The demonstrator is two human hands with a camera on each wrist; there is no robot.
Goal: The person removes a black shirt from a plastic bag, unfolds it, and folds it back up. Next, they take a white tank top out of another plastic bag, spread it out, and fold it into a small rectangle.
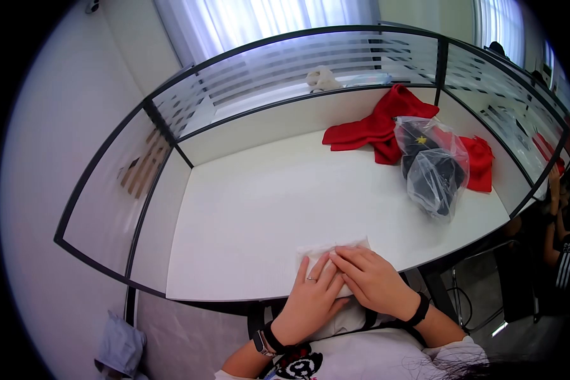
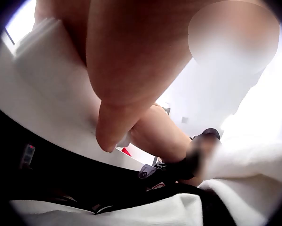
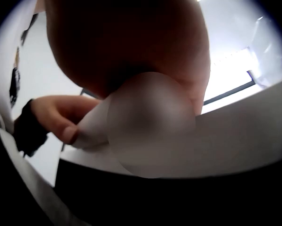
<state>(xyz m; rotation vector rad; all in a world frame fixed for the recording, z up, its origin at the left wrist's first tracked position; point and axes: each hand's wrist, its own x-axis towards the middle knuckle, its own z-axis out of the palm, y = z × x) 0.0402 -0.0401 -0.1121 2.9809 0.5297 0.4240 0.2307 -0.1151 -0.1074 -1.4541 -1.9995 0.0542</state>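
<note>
A thin, wrinkled white cloth or tissue [image 1: 307, 251] lies at the front edge of the white table [image 1: 259, 209]. My left hand [image 1: 311, 296], with a ring on one finger, rests on it with extended fingers. From the right, my right hand [image 1: 375, 278] lies over the same white piece, its fingertips meeting the left ones. Both hands cover most of it. In the right wrist view, the thumb of the left hand [image 3: 61, 117] is beside the white material [image 3: 91, 127]. The left wrist view shows the hands close up, partly blurred.
At the back right lies a red knitted scarf [image 1: 361, 130]. A clear plastic bag [image 1: 437, 183] holding a black cap with a gold emblem [image 1: 422, 140] sits against it. Framed partition panels [image 1: 285, 107] enclose the table. Another person [image 1: 557, 234] is at far right.
</note>
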